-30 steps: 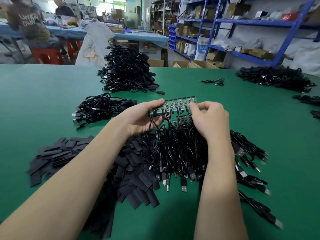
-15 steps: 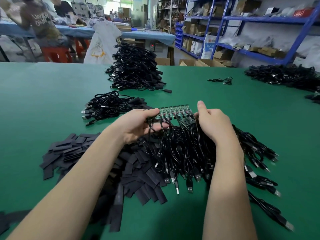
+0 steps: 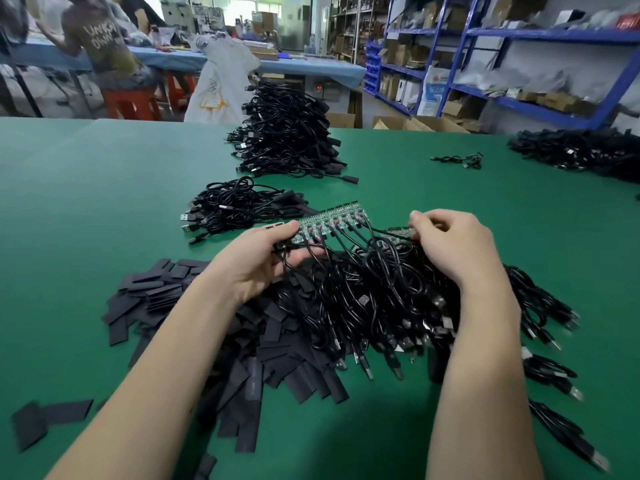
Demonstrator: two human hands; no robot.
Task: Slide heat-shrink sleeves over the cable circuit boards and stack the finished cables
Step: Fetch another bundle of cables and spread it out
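Observation:
My left hand grips the left end of a green strip of small circuit boards, each with a black cable hanging from it. My right hand pinches a second, smaller green board piece just right of the strip. Below both hands lies a heap of black USB cables. Flat black heat-shrink sleeves are spread under my left forearm. A small stack of finished cables lies beyond my left hand, and a tall stack stands farther back.
The green table runs wide to the left. A cable heap lies at the far right and a lone cable sits mid-back. Loose sleeves lie near the front left. People sit at a distant blue table; blue shelves stand right.
My right hand has come off the right end of the board strip and shifted right, now pinching a separate board piece. The left hand still holds the strip, tilted up on the right.

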